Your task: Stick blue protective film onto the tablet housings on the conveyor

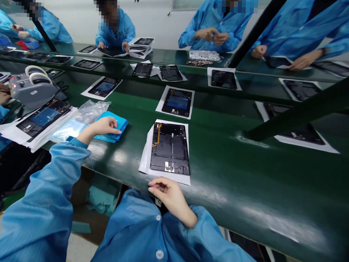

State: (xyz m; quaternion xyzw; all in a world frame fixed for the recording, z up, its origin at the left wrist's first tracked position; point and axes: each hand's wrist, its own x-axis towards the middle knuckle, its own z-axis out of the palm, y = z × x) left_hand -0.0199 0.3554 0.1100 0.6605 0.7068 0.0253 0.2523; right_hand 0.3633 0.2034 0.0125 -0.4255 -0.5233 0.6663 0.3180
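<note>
L hand [104,126] is over the blue film pack [120,126], thumb and fingers curled at the top. Can't tell if it's got a sheet pinched or is just touching, tbh. R hand [169,194] is loosely curled by the bench edge, not clenched, nothing in it afaict. The tablet shell [172,150] lies flat on white paper [145,160] just beyond the R hand, inner side up, orange flex strip [158,136] near its top L.

Imo best way w/ the film: get a fingertip under one corner, peel off a single sheet, hold it by the edges so it doesn't crease or smudge. I'd keep the R hand and sleeve off the flex strip too, it looks easy to snag.

Bench [247,175] is glossy dark green w/ a few glare patches, so thin stuff prob slides. Clear bag [91,109] is right by the film. More shells on paper further back, ppl in blue coats across from us, pale wall [155,15] behind.
</note>
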